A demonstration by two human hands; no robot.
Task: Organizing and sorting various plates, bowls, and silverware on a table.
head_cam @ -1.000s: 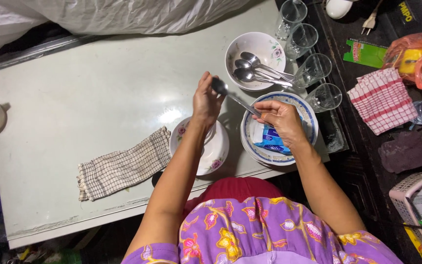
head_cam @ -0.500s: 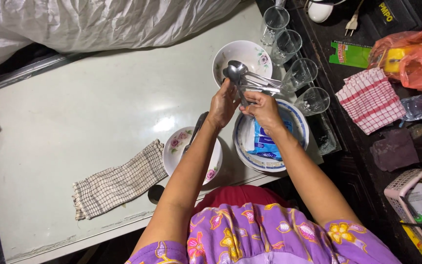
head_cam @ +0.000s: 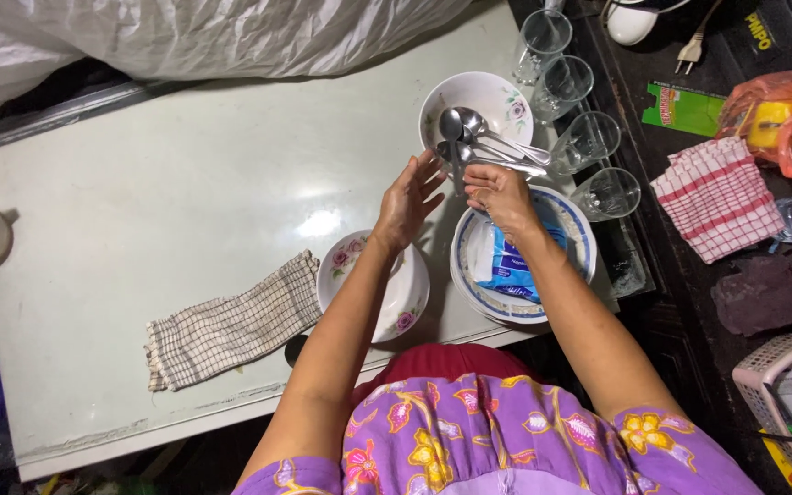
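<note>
Right hand (head_cam: 499, 191) pinching steel spoon (head_cam: 452, 130) over floral bowl (head_cam: 475, 94), left hand (head_cam: 407, 199) splayed open.

One view only: the camera sits on my head and looks almost straight down over my chest and both forearms. My purple flowered blouse (head_cam: 497, 431) fills the bottom edge, so the lens is just above and slightly behind my arms. The far side of the pale table (head_cam: 185, 174) lies toward the top of the frame; its near edge runs across the lower third. My left hand (head_cam: 405, 202) and right hand (head_cam: 499, 192) fall close to centre, at arm's reach. The framing is wide: a crumpled white plastic sheet (head_cam: 231, 32) at top left, a dark side counter (head_cam: 689, 229) down the right. No second view shares the scene.
</note>
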